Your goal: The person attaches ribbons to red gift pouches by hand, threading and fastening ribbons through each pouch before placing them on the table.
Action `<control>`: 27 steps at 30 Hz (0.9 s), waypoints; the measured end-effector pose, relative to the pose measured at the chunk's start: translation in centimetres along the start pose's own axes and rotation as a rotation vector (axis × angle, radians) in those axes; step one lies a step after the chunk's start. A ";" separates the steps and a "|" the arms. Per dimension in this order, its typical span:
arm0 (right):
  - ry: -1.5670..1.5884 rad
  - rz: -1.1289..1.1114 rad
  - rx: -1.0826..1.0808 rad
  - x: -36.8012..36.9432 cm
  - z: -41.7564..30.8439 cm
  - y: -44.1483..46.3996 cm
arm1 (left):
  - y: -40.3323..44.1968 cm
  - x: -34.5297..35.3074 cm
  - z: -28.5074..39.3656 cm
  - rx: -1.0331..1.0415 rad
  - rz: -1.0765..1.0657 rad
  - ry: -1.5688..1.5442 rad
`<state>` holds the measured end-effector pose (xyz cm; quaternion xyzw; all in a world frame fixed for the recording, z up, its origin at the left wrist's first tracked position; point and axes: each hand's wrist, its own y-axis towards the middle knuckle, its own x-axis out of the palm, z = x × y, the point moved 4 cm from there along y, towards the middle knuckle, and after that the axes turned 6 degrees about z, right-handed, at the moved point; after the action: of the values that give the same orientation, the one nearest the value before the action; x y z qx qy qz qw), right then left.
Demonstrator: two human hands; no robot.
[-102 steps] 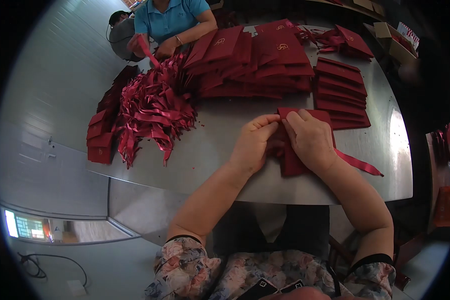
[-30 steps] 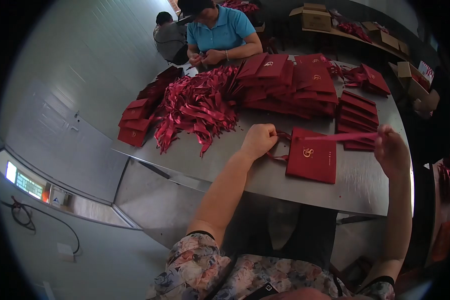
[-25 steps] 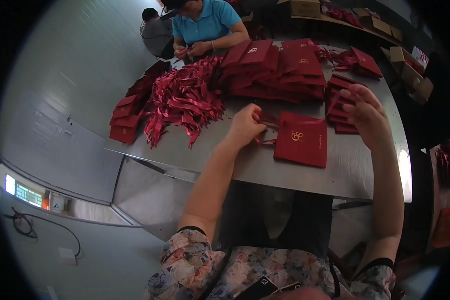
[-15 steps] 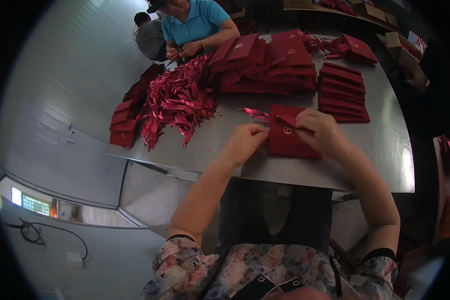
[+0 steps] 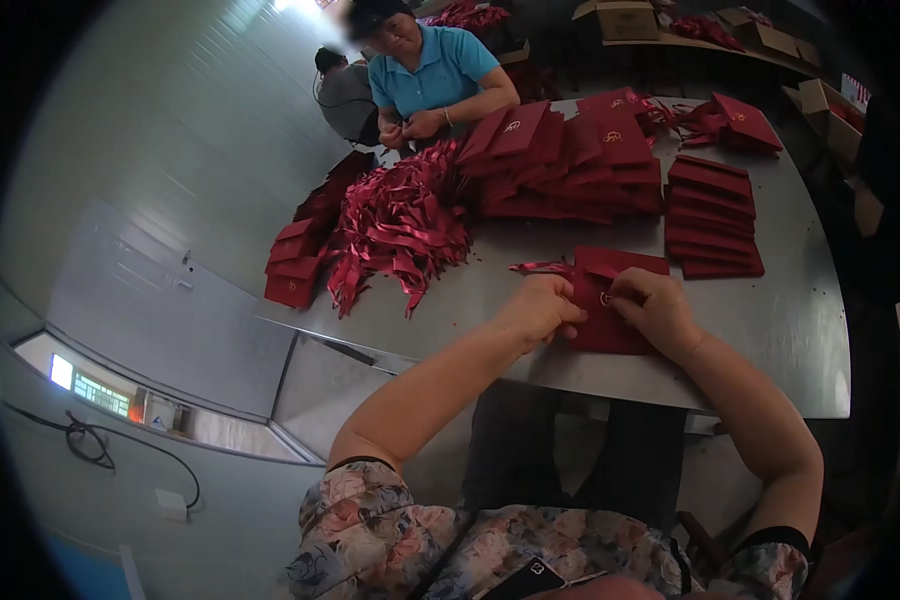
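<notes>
A red bag with a gold logo lies flat on the metal table before me. My left hand is at its left edge, fingers curled together; what they pinch, if anything, is too small to make out. Over the bag's upper right part, my right hand pinches a red ribbon that crosses the bag's face near the logo. A loose ribbon end sticks out to the left of the bag's top.
A heap of red ribbons lies left of centre, beside large stacks of red bags. Another stack stands at the right, more bags at the far left. Across the metal table sits a person in a blue shirt.
Since the earlier frames, my right hand has come back from the far right to the bag with the ribbon. My left hand has moved from the handles to the bag's left edge.
</notes>
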<state>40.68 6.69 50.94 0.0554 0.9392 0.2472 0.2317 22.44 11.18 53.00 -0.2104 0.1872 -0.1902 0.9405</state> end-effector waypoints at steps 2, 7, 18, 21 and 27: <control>0.213 -0.014 0.186 -0.1 0.3 -0.1 | 0.0 0.1 0.4 0.121 0.022 0.083; 0.274 0.048 0.247 -0.7 -0.1 0.4 | 1.2 -0.1 1.6 0.264 0.067 -0.093; 0.326 -0.007 0.488 -0.9 1.6 0.9 | 3.1 -0.4 1.3 0.004 -0.095 -0.322; 0.388 -0.003 0.502 -0.9 1.9 1.0 | 3.3 -0.4 1.9 0.036 -0.203 -0.401; 0.404 -0.033 0.512 -1.1 1.8 1.2 | 4.5 -0.7 1.5 0.064 -0.283 -0.436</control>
<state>42.45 8.24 50.60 0.0464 0.9986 0.0051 0.0234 23.71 15.72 52.37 -0.2407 -0.0575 -0.2759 0.9288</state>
